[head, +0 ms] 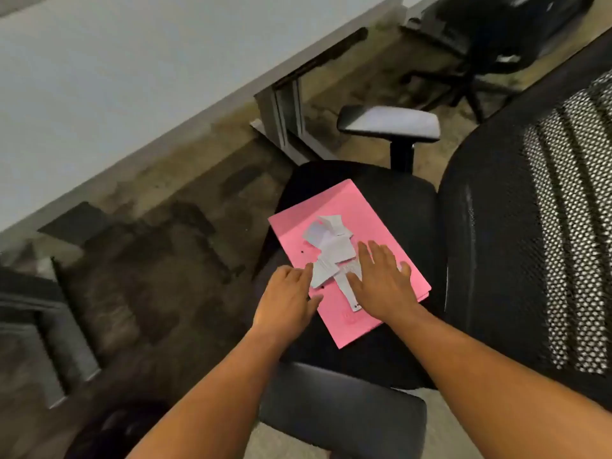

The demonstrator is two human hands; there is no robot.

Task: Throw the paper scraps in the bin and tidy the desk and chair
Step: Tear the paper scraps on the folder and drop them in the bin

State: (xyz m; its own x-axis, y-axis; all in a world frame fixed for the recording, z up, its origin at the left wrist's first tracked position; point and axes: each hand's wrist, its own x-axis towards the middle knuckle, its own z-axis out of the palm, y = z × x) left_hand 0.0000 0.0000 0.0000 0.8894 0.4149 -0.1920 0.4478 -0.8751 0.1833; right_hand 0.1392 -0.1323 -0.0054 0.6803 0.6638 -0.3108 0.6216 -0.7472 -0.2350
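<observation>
A pink folder [371, 207] lies on the black seat of an office chair [397, 193]. Several white paper scraps [332, 241] are piled along the folder's middle. My left hand [288, 298] rests at the folder's left edge, fingers together, fingertips touching the nearest scraps. My right hand [381, 279] lies flat and spread on the folder, right of the pile, its fingers against the scraps. Neither hand has closed around anything.
A white desk [116, 77] runs across the upper left, its metal leg [284, 117] beside the chair. The chair's mesh back [546, 226] is at right, armrests [390, 122] at top and bottom. A second black chair [480, 51] stands behind.
</observation>
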